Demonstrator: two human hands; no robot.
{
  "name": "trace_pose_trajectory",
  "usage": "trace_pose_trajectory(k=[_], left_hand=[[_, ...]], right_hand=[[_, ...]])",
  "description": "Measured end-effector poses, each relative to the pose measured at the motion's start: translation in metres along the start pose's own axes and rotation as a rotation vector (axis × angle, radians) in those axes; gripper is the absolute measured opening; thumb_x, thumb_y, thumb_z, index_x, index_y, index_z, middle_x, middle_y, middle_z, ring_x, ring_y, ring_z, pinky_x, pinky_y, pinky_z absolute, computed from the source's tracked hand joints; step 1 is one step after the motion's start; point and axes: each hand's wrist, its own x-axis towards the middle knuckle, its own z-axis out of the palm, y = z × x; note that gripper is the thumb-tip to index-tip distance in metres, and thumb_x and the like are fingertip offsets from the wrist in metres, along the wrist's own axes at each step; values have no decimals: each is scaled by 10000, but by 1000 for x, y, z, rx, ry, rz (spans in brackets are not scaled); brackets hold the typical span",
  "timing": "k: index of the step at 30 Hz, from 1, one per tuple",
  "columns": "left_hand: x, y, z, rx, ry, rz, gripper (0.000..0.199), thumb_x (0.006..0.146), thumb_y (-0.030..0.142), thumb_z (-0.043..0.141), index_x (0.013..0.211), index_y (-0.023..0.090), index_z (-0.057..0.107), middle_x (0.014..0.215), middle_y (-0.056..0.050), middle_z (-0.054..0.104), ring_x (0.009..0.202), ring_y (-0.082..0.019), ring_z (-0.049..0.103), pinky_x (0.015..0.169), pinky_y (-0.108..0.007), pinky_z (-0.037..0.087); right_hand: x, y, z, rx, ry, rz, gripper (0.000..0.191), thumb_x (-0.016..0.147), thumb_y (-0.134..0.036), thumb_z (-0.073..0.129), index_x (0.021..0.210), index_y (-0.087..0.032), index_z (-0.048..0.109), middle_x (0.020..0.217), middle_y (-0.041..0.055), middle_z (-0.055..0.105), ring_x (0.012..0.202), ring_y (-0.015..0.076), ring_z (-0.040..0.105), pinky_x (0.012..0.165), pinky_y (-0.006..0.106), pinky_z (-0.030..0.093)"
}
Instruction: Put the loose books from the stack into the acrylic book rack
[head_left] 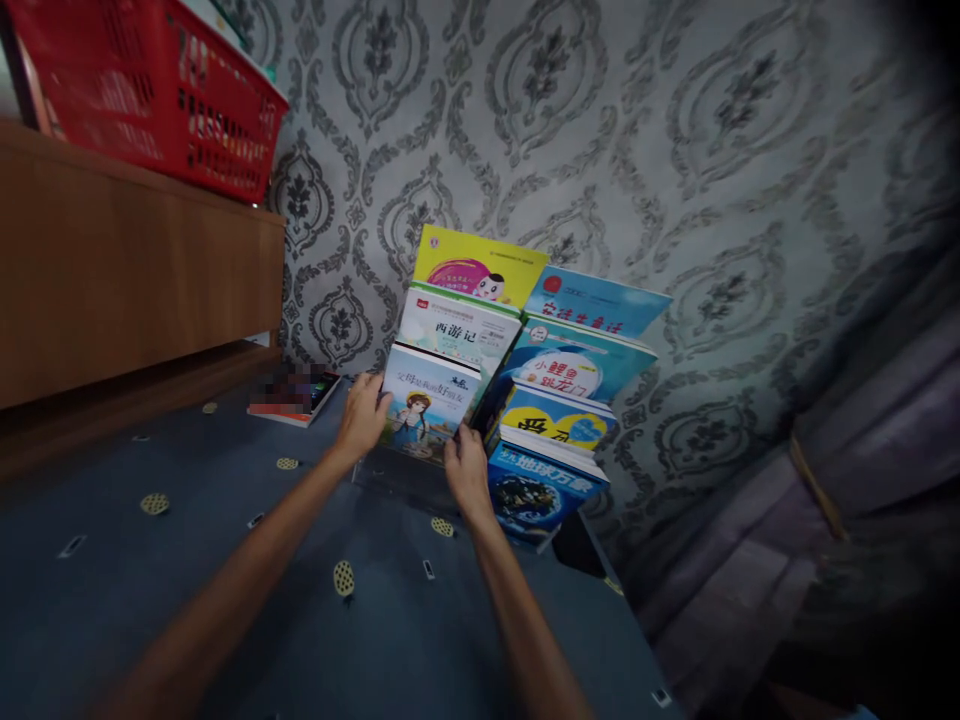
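Observation:
A light-blue book with a girl on its cover (420, 405) stands tilted back at the front of the left-hand row. My left hand (364, 412) grips its left edge, and my right hand (466, 465) holds it at the lower right. Behind it rise a pale book with large dark characters (457, 325) and a yellow book (480, 265). Beside my right hand, the right-hand row has a dark-blue book with a globe (536, 495) in front, then a yellow-and-blue book (555, 418) and two teal-blue ones behind. Below my hands shows a clear stand (401, 480).
Left of the rows, a book with a red-orange edge (292, 393) lies flat on the dark patterned cloth (247, 590). A red basket (157, 90) sits on a wooden cabinet (142, 260) at upper left. Patterned wallpaper backs the books; a tied curtain (847, 470) hangs at right.

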Motion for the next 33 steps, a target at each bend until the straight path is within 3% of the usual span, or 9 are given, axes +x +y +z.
trace_pose_trajectory(k=[11, 16, 20, 25, 29, 33], left_hand=[[5, -1, -9, -257, -61, -100, 375, 798, 123, 555, 1149, 165, 679, 1044, -90, 621, 1073, -257, 586, 1036, -411, 456], [19, -15, -22, -513, -92, -223, 411, 756, 109, 537, 1136, 127, 691, 1046, -91, 706, 983, -203, 653, 892, -337, 546], [26, -35, -38, -675, -31, -383, 393, 801, 137, 475, 1139, 112, 672, 1015, -109, 724, 857, -170, 689, 697, -275, 571], [30, -50, -55, -767, 28, -490, 323, 818, 148, 495, 1077, 141, 688, 978, -89, 726, 773, -119, 685, 641, -209, 550], [28, -48, -49, -729, -62, -503, 328, 814, 112, 489, 1056, 138, 709, 983, -90, 738, 758, -118, 687, 612, -198, 536], [24, -43, -34, -605, -219, -456, 340, 773, 69, 493, 988, 125, 750, 893, -73, 758, 734, -136, 688, 604, -206, 530]], right_hand=[[-1, 2, -2, 23, -2, -26, 389, 847, -264, 473, 1181, -157, 643, 1068, 145, 662, 1037, 307, 609, 951, 466, 492], [-1, 7, -1, 61, -22, 5, 459, 836, -333, 477, 1223, -125, 611, 1144, 185, 677, 1049, 313, 631, 955, 478, 492], [-1, 10, -1, 90, -35, 28, 487, 835, -371, 478, 1241, -132, 600, 1174, 183, 687, 1064, 318, 636, 963, 494, 484], [-1, 5, -5, 56, -61, 31, 492, 828, -411, 489, 1210, -133, 625, 1099, 168, 713, 910, 296, 656, 851, 453, 522], [0, 2, -11, 2, -84, 49, 485, 822, -438, 486, 1167, -141, 654, 971, 132, 731, 719, 257, 633, 727, 411, 529], [1, 2, -12, -16, -97, 25, 446, 837, -443, 483, 1117, -159, 682, 944, 128, 744, 764, 270, 654, 731, 398, 529]])
